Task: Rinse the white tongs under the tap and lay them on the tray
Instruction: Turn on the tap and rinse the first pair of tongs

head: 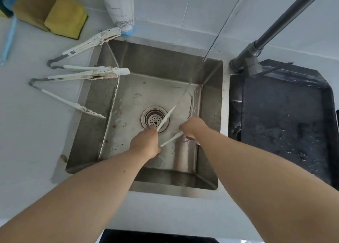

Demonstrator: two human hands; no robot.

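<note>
Over the steel sink (211, 72), both my hands hold one pair of white tongs (167, 118). My left hand (146, 143) grips it near the hinge end. My right hand (192, 128) closes on the lower arm. The upper arm's tip reaches into the thin stream of water (211, 48) falling from the tap (275, 24). Two more soiled white tongs lie on the counter at the left, one at the back (88, 44) and one nearer (77, 77), their tips over the sink edge. The black tray (286, 114) sits right of the sink, wet and holding nothing.
The drain strainer (155, 118) lies in the sink floor just beyond my left hand. Yellow sponges (60, 17) and a blue brush handle (8, 40) lie at the back left. A white bottle (119, 7) stands behind the sink. The tap's grey base (245, 62) stands between sink and tray.
</note>
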